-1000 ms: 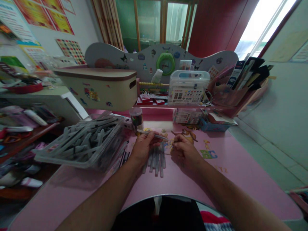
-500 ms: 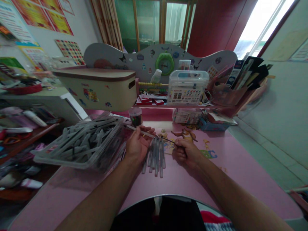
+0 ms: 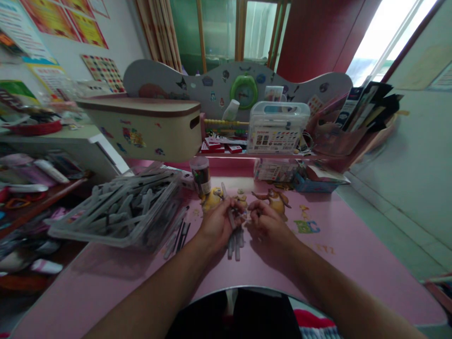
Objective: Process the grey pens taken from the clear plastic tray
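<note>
My left hand [image 3: 216,225] is closed around a whitish translucent pen barrel [image 3: 223,190], which tilts up past my fingers. Close by on the right, my right hand [image 3: 271,223] has its fingers pinched together; whatever is between them is too small or hidden to name. Several similar grey pen barrels [image 3: 236,247] lie on the pink table [image 3: 268,275] below my hands, their upper ends covered by my left hand. Thin dark sticks [image 3: 182,235] and a paler one rest to the left of my left forearm.
A clear plastic box [image 3: 92,239] heaped with grey pen parts stands at the left. Behind my hands is a lidded jar [image 3: 200,178]. A shelf at the back carries a cream storage bin [image 3: 144,134], a clear carry case [image 3: 277,132] and a pink holder [image 3: 335,140].
Both hands have come closer together over the barrels. The pen barrel in my left hand has swung more upright. The dark thin stick between my hands no longer shows.
</note>
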Available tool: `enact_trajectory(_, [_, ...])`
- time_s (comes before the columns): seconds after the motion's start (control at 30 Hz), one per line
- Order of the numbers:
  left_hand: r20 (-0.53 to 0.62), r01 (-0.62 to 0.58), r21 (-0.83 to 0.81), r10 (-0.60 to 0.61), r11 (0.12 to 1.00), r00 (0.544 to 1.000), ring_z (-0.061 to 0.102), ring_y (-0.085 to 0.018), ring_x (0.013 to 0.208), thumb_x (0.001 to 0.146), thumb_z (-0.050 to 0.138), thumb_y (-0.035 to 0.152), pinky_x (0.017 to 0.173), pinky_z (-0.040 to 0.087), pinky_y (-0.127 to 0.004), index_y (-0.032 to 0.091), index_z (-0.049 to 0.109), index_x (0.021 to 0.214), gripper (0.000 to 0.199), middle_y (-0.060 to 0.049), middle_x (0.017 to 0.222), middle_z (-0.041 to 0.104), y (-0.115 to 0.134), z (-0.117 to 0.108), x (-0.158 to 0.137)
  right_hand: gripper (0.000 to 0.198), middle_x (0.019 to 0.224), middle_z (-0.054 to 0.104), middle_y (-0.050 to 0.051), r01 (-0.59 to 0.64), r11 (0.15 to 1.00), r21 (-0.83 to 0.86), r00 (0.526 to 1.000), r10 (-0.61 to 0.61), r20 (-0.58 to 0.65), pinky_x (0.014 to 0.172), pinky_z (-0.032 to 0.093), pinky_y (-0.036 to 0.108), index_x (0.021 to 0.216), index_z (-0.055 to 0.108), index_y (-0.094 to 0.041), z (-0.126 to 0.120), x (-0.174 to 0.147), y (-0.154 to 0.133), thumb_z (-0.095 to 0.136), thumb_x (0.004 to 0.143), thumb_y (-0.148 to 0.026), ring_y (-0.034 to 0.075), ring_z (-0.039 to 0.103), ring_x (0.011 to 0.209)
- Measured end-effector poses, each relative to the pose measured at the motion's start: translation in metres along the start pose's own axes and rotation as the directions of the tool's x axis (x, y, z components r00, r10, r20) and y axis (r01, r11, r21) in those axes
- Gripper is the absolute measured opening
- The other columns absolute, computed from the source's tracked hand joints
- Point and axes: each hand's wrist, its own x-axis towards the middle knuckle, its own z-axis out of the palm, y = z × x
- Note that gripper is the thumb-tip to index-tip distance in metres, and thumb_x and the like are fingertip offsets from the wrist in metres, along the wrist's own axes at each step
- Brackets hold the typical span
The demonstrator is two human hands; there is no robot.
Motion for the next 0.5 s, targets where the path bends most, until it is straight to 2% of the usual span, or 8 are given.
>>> enact_trajectory(0.07, [0.0, 0.103, -0.067, -0.103, 0.992, 0.995, 0.067, -0.017, 0.07, 0.101, 0.046, 0.027, 0.067, 0.059, -0.033, 0.016, 0.053, 0.068, 0.035, -0.004, 0.069, 0.061, 0.007, 0.0, -0.001, 0.033, 0.067, 0.047, -0.008, 0.089, 0.989, -0.117, 0.99, -0.101, -0.098, 0.042, 0.027, 0.021, 0.085, 0.056, -0.025, -0.007, 0.005, -0.006, 0.052, 0.056, -0.009, 0.009, 0.037, 0.047])
enact_trajectory(0.13, [-0.019, 0.208, -0.097, -0.21, 0.973, 0.977, 0.067, -0.016, 0.064, 0.101, 0.042, 0.022, 0.065, 0.059, -0.031, 0.015, 0.055, 0.072, 0.033, -0.003, 0.065, 0.061, 0.011, 0.001, -0.002, 0.029, 0.074, 0.052, -0.004, 0.221, 0.926, -0.307, 0.955, -0.269, -0.125, 0.051, 0.038, 0.024, 0.083, 0.056, -0.024, -0.011, 0.009, -0.012, 0.051, 0.058, -0.009, 0.012, 0.045, 0.057])
enact_trajectory(0.2, [-0.055, 0.267, -0.111, -0.275, 0.957, 0.96, 0.067, -0.014, 0.059, 0.099, 0.044, 0.016, 0.064, 0.058, -0.028, 0.013, 0.06, 0.078, 0.027, -0.004, 0.066, 0.063, 0.009, 0.003, -0.003, 0.024, 0.078, 0.055, -0.001, 0.369, 0.796, -0.48, 0.892, -0.448, -0.057, 0.066, 0.046, 0.029, 0.083, 0.056, -0.024, -0.012, 0.008, -0.015, 0.051, 0.066, -0.01, 0.016, 0.052, 0.069])
enact_trajectory(0.27, [-0.041, 0.315, -0.116, -0.322, 0.942, 0.946, 0.07, -0.016, 0.066, 0.098, 0.046, 0.014, 0.067, 0.059, -0.028, 0.011, 0.063, 0.083, 0.022, -0.008, 0.073, 0.067, 0.004, 0.005, -0.004, 0.021, 0.085, 0.058, 0.001, 0.479, 0.652, -0.587, 0.819, -0.572, 0.033, 0.079, 0.048, 0.035, 0.089, 0.056, -0.026, -0.01, 0.004, -0.014, 0.051, 0.075, -0.011, 0.019, 0.056, 0.081])
enact_trajectory(0.33, [0.019, 0.352, -0.124, -0.353, 0.928, 0.936, 0.073, -0.019, 0.075, 0.097, 0.046, 0.013, 0.072, 0.06, -0.03, 0.009, 0.065, 0.088, 0.021, -0.012, 0.082, 0.071, -0.002, 0.006, -0.005, 0.025, 0.095, 0.062, 0.004, 0.523, 0.545, -0.655, 0.784, -0.61, 0.117, 0.088, 0.048, 0.039, 0.099, 0.057, -0.027, -0.008, -0.001, -0.008, 0.05, 0.081, -0.011, 0.022, 0.059, 0.093])
enact_trajectory(0.4, [0.047, 0.368, -0.142, -0.365, 0.919, 0.93, 0.073, -0.019, 0.078, 0.096, 0.046, 0.012, 0.074, 0.06, -0.03, 0.008, 0.066, 0.09, 0.022, -0.013, 0.087, 0.072, -0.006, 0.007, -0.005, 0.035, 0.11, 0.064, 0.006, 0.539, 0.464, -0.703, 0.783, -0.584, 0.214, 0.095, 0.046, 0.043, 0.112, 0.056, -0.029, -0.008, -0.003, -0.002, 0.048, 0.083, -0.01, 0.024, 0.059, 0.105])
enact_trajectory(0.5, [0.023, 0.347, -0.165, -0.348, 0.923, 0.937, 0.073, -0.02, 0.077, 0.097, 0.043, 0.013, 0.076, 0.061, -0.033, 0.009, 0.067, 0.091, 0.025, -0.013, 0.085, 0.073, -0.011, 0.007, -0.004, 0.054, 0.127, 0.061, 0.008, 0.564, 0.303, -0.768, 0.778, -0.508, 0.371, 0.107, 0.039, 0.05, 0.132, 0.052, -0.028, -0.008, -0.004, 0.003, 0.047, 0.081, -0.008, 0.027, 0.055, 0.121])
